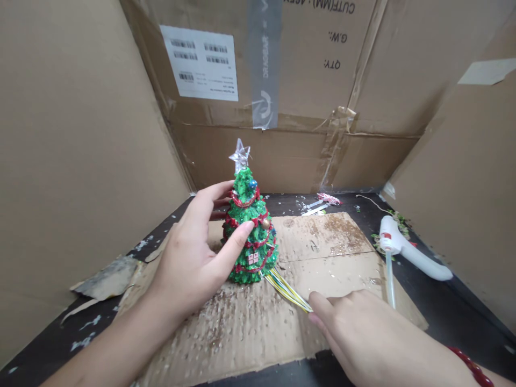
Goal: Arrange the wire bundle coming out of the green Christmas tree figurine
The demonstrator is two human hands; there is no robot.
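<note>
A small green Christmas tree figurine stands upright on a worn cardboard sheet. Red garlands, little baubles and a pink gift decorate it, and a clear star tops it. My left hand wraps round its left side, with the thumb across the front and the other fingers partly hidden behind. From the tree's lower right edge runs a bundle of thin yellow, white and green wires. The far end of that bundle is pinched in the fingers of my right hand.
A white glue gun with a clear glue stick lies on the dark table at the right, beside some greenery. Red-and-white string lies behind the sheet. Torn cardboard sits at the left. Cardboard walls rise on three sides.
</note>
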